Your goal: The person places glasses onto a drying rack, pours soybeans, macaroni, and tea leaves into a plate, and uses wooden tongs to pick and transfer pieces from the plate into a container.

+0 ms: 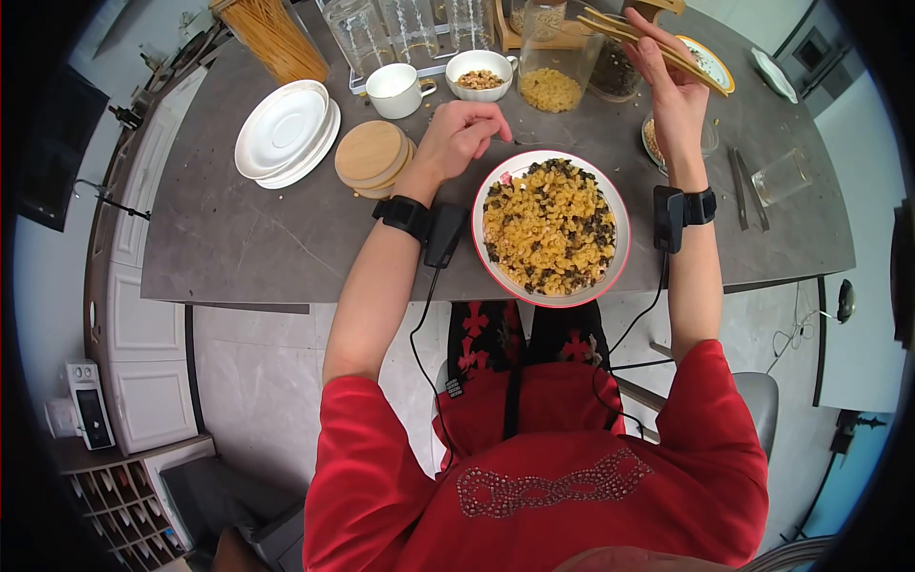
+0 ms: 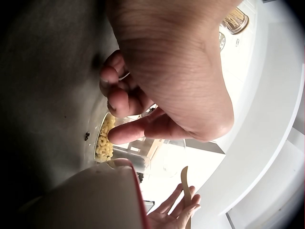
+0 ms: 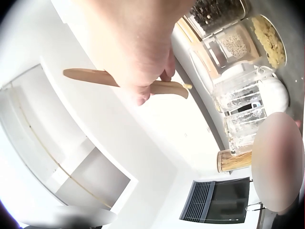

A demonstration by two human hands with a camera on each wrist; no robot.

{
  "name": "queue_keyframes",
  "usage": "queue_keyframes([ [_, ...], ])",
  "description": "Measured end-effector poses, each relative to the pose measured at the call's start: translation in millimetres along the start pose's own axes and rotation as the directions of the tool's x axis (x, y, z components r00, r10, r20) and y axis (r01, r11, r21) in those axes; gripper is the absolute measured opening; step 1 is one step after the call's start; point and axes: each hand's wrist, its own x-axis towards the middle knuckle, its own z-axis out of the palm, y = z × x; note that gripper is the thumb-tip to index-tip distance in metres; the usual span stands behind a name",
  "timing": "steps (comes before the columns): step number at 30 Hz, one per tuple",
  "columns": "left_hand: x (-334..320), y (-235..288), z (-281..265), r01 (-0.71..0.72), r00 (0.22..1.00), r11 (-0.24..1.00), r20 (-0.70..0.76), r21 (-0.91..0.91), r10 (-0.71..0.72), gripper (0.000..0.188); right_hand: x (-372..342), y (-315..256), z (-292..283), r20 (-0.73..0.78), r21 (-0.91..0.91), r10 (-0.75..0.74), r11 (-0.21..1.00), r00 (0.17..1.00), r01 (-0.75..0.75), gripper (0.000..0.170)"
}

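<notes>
Saucers [image 1: 284, 129] are lying stacked at the left of the worktop [image 1: 315, 229], probably to save room, and beside them wooden coasters [image 1: 370, 153] are sharing a loose pile. Behind, a white mug [image 1: 394, 99] is standing upright. We are holding our left hand [image 1: 462, 138] just beyond the coasters with fingers loosely bent; its grip is taking hold of nothing, which is perhaps leaving it free to steady something. Farther back, a white cup [image 1: 478, 94] is holding small mixed bits. Between our forearms, a red-rimmed bowl [image 1: 624, 229] of macaroni and dark pieces [image 1: 548, 229] is sitting near the front edge, likely so that either hand can reach it. Behind it, a glass jar [image 1: 562, 52] is holding more yellow pasta. On the right, we are raising our right hand [image 1: 677, 105], its grip pinching wooden tongs [image 1: 705, 78] between thumb and fingers, clear of the bowl, seemingly so that nothing is getting knocked. Past that hand, dark tongs [image 1: 749, 191] are lying beside a clear tumbler [image 1: 782, 178], apparently within easy reach.
</notes>
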Motion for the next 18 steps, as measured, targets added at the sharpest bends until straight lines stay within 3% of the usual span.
queue_keyframes([
  [3,0.3,2.4,0.8,-0.001,1.0,1.0,-0.003,0.001,0.001,0.028,3.5,-3.7,-11.2,-0.06,0.046,0.093,0.995,0.994,-0.09,0.026],
  [5,-1.3,2.4,-0.1,0.002,1.0,1.0,-0.009,-0.002,-0.002,0.028,4.8,-5.7,-26.7,0.051,0.142,0.202,0.968,0.978,-0.207,0.028],
  [7,-0.7,1.5,0.3,0.0,1.0,1.0,-0.005,-0.006,0.0,0.029,3.4,-7.2,-31.4,0.116,0.136,0.212,0.964,0.97,-0.227,0.027],
  [10,-0.7,1.6,0.3,0.005,1.0,1.0,-0.003,-0.002,-0.005,0.028,-3.1,-24.6,-23.8,0.471,-0.148,0.364,0.93,0.803,-0.335,0.022],
  [11,-0.5,2.0,0.0,0.006,1.0,1.0,-0.002,0.0,-0.006,0.028,-6.1,-25.4,-19.7,0.47,-0.146,0.364,0.93,0.804,-0.336,0.022],
  [13,-0.9,1.9,0.2,0.006,1.0,1.0,-0.006,0.001,-0.006,0.028,-11.2,-25.1,-14.6,0.623,-0.257,0.425,0.904,0.657,-0.341,0.019],
  [14,-0.8,1.5,0.5,0.007,1.0,1.0,-0.004,0.0,-0.007,0.028,-11.9,-26.3,-13.4,0.666,-0.225,0.448,0.883,0.596,-0.412,0.014],
  [18,0.1,0.2,0.6,0.008,1.0,1.0,-0.001,-0.001,-0.008,0.028,-17.0,-26.0,-7.3,0.753,-0.19,0.419,0.877,0.508,-0.442,0.014],
])
